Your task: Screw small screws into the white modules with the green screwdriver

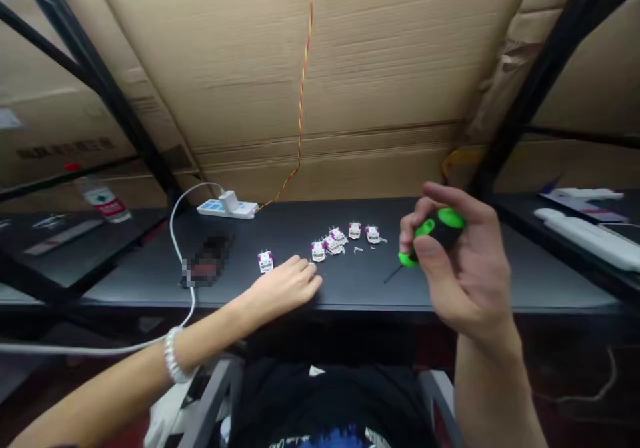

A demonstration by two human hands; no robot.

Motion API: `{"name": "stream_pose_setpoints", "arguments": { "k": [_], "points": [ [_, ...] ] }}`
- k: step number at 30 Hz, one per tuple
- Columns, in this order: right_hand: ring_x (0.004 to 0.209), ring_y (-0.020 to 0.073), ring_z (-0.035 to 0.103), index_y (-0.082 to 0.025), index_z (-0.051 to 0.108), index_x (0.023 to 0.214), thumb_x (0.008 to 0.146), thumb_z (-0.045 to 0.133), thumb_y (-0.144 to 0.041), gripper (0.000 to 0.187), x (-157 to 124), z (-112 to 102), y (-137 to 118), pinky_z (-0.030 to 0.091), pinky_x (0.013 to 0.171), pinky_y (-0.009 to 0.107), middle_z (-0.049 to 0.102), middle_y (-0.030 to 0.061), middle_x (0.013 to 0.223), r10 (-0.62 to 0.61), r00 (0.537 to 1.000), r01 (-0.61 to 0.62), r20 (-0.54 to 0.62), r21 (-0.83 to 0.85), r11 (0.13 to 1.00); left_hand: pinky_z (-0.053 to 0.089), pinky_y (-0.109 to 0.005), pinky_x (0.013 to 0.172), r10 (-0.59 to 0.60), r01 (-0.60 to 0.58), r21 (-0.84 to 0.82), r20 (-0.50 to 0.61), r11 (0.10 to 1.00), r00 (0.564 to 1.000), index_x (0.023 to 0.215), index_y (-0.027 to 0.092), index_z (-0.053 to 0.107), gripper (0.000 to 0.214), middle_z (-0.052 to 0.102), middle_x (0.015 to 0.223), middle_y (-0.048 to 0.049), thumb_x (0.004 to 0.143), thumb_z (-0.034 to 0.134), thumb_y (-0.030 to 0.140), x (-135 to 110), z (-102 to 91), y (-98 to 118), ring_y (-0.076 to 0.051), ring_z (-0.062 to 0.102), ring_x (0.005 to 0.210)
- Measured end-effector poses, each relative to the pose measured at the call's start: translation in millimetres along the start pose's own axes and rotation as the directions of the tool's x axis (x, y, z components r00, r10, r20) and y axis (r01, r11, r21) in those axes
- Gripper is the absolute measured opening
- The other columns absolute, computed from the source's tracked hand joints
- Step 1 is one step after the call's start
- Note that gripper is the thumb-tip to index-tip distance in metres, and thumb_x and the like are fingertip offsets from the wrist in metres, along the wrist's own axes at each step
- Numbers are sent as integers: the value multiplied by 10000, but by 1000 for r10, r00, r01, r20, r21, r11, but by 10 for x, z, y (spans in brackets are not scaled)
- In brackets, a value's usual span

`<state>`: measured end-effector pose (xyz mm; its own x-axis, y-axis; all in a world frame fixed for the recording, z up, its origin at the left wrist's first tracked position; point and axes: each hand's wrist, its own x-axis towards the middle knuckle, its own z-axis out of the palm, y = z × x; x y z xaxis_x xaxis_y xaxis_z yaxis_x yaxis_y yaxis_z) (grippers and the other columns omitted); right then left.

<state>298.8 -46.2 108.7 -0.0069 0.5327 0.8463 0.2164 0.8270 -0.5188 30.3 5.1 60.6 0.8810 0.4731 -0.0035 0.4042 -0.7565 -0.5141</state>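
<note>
**Q:** What are the surfaces at my station?
**A:** I have a smooth, matte black tabletop (360,285). Behind it stands flat brown cardboard (380,55), faintly ribbed, with a twisted red-and-yellow cord (301,88) running down its face to a white power strip (245,210). A smooth white cable (173,228) curves from the plug over the tabletop's front edge.

**Q:** State of the right grip (467,268)?
**A:** Raised above the tabletop; fingers and thumb are closed around a screwdriver (441,233).

**Q:** Describe the screwdriver.
**A:** Stubby rounded handle, black with bright green sections, and a thin, straight dark shaft. I see it tilted, the shaft slanting down toward the left.

**Q:** State of the left grip (289,280)?
**A:** Low over the front of the tabletop, fingers bent. I cannot tell whether anything is held beneath them. A beaded white bracelet (174,355) circles the wrist.

**Q:** Where are the small pieces (318,251), and how do they look?
**A:** I count six on the tabletop: boxy, white, with purple at the sides. One is just left of the left grip; the others form a loose row to its right, some clustered closely. Tiny pale bits (358,249) lie near the row.
</note>
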Motion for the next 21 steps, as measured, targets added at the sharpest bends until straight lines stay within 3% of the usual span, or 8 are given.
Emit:
{"name": "stream_pose_setpoints", "arguments": {
  "k": [5,17,21],
  "points": [
    [854,198,602,-351,513,1487,1042,588,-269,458,-2,-2,9,611,770,413,572,44,1088,-14,1000,14,2,-17,1000,528,-362,839,-11,12,-69,9,998,1000,1039,142,686,138,741,1034,-106,993,616,32,-63,29,-48,-246,688,936],
    [871,208,602,-355,538,1497,1020,616,-245,495,-6,13,47,602,783,417,581,50,1102,-28,1000,28,9,17,999,487,-354,844,-56,30,-258,-93,966,994,1087,172,655,188,729,1081,-101,989,604,20,-164,124,-79,-233,663,936],
    [886,211,615,-367,535,1504,1020,616,-238,507,-7,16,55,611,783,410,586,51,1105,-17,1000,17,8,32,999,493,-348,825,-157,100,-374,-127,922,979,1084,172,665,263,739,1037,-93,973,526,-21,-195,175,-70,-232,669,921]
  ]
}}
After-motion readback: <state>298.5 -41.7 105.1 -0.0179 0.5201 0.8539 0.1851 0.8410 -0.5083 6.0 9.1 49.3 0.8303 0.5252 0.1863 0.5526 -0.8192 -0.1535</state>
